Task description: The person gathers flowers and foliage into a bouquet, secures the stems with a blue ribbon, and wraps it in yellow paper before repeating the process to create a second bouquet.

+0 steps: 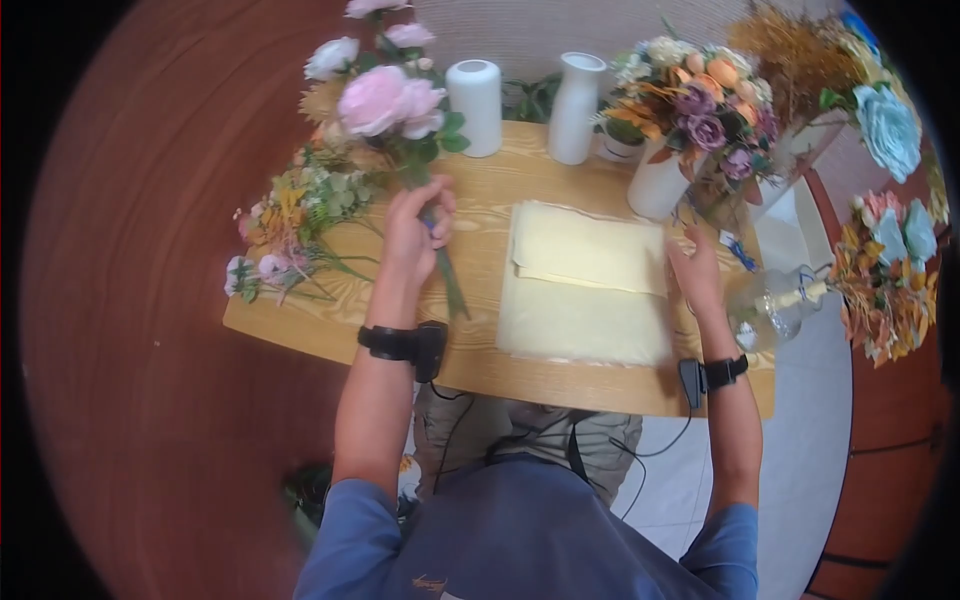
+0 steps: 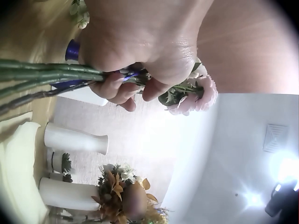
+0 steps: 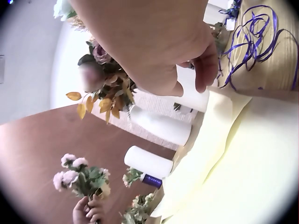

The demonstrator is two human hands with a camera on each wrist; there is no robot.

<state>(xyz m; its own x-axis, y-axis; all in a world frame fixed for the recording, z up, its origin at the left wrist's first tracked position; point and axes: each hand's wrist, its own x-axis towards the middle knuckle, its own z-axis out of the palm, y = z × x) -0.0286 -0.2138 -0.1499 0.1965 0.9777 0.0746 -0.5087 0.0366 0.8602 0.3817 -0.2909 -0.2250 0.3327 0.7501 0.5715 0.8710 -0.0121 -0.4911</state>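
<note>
My left hand (image 1: pixel 412 232) grips a bunch of artificial flowers (image 1: pixel 378 102) by its stems above the table's left half. Pink and white blooms lean out beyond the fist, and the green stems (image 2: pixel 42 73) run back out of it. Blue ribbon (image 2: pixel 133 74) shows around the stems between the fingers. At the right edge of the pale yellow wrapping paper (image 1: pixel 590 325) is my right hand (image 1: pixel 698 272). Its fingers (image 3: pixel 205 77) bend loosely by the paper's corner, with a gap to the thumb and nothing held.
More loose flowers (image 1: pixel 300 220) lie at the table's left. Two white vases (image 1: pixel 474 110) stand at the back, and another vase (image 1: pixel 655 190) holds a mixed bouquet. A glass vase (image 1: pixel 775 310) lies at the right. Loose purple ribbon (image 3: pixel 257 46) curls near the right hand.
</note>
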